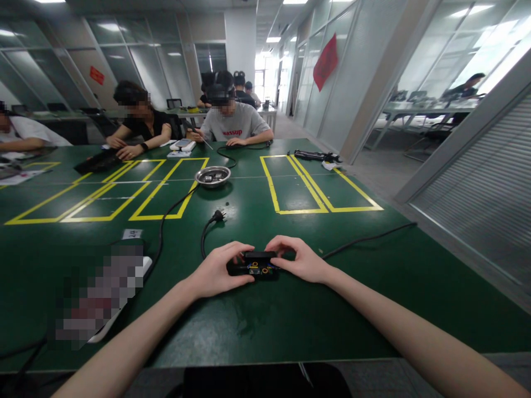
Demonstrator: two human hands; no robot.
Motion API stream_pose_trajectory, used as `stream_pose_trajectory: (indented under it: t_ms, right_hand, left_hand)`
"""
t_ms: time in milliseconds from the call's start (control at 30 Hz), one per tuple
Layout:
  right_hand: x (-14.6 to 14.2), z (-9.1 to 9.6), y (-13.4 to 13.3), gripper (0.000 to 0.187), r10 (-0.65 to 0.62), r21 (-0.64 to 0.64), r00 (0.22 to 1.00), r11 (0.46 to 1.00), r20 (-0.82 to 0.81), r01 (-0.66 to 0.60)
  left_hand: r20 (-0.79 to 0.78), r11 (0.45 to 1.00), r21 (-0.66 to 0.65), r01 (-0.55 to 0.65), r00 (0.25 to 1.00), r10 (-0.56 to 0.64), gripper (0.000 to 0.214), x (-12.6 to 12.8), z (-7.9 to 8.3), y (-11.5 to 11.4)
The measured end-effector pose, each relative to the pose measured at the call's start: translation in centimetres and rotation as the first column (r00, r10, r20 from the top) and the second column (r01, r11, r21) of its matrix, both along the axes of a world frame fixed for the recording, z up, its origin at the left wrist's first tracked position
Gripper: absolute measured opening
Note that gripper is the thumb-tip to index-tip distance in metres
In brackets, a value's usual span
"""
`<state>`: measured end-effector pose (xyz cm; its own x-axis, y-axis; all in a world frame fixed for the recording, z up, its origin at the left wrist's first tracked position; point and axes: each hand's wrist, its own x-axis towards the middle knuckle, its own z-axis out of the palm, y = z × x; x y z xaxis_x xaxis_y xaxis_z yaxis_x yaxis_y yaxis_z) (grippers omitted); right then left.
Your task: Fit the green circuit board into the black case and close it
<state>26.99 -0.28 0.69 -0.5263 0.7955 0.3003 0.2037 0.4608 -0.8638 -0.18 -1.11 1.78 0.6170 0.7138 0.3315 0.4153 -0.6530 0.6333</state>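
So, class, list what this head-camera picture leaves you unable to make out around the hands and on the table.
Head view: black device, partly covered by left hand and right hand; its coloured parts are too small to identify.
Head view: metal bowl, its small contents too far off to name.
Head view: whatever lies beside the left arm, blurred by a pixelated patch.

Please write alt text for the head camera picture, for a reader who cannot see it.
The left hand and the right hand hold a small black device with coloured parts on a green table with yellow lines. Beyond it lie a loose power plug and a metal bowl; other people sit at the far side.
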Motion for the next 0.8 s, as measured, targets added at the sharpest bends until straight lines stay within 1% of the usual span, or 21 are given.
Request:
stream_pose_trajectory:
  t_ms: [67, 133, 333, 367, 433, 500, 533, 633, 800]
  right_hand:
    - [0.0, 0.2, 0.0, 0.014, 0.042, 0.036, 0.999, 0.998, 0.012, -0.042]
    - [0.1, 0.3, -0.1, 0.013, 0.081, 0.078, 0.997, 0.994, 0.015, -0.082]
    - [0.2, 0.4, -0.2, 0.008, 0.142, 0.131, 0.99, 0.981, 0.008, -0.142]
    - [0.2, 0.3, -0.2, 0.011, 0.145, 0.14, 0.989, 0.979, 0.014, -0.146]
    - [0.1, 0.2, -0.3, 0.024, 0.149, 0.173, 0.988, 0.973, 0.048, -0.155]
    - [-0.1, 0.1, -0.3, 0.036, 0.133, 0.239, 0.985, 0.958, 0.109, -0.156]
    - [-0.2, 0.0, -0.4, 0.039, 0.114, 0.277, 0.983, 0.949, 0.143, -0.151]
    - [-0.5, 0.0, -0.7, 0.037, 0.053, 0.361, 0.975, 0.924, 0.215, -0.13]
    - [-0.6, 0.2, -1.0, 0.031, 0.004, 0.418, 0.974, 0.903, 0.226, -0.101]
  left_hand:
    - [0.005, 1.0, 0.008, 0.023, 1.0, -0.023, 0.035, 0.1, 0.3, -0.1]
    - [0.018, 0.999, 0.019, 0.042, 0.999, -0.043, 0.025, 0.3, 0.5, -0.1]
    - [0.047, 0.994, 0.059, 0.089, 0.995, -0.092, 0.017, 0.3, 0.4, -0.2]
    - [0.046, 0.994, 0.06, 0.09, 0.995, -0.093, 0.017, 0.3, 0.4, -0.2]
    - [0.045, 0.994, 0.065, 0.09, 0.995, -0.093, 0.016, 0.3, 0.4, -0.2]
    - [0.049, 0.993, 0.074, 0.091, 0.994, -0.095, 0.016, 0.4, 0.4, -0.2]
    - [0.052, 0.992, 0.078, 0.095, 0.994, -0.099, 0.016, 0.4, 0.4, -0.2]
    - [0.055, 0.992, 0.078, 0.1, 0.993, -0.104, 0.015, 0.5, 0.4, -0.3]
    - [0.05, 0.991, 0.112, 0.074, 0.996, -0.08, 0.016, 0.6, 0.3, -0.4]
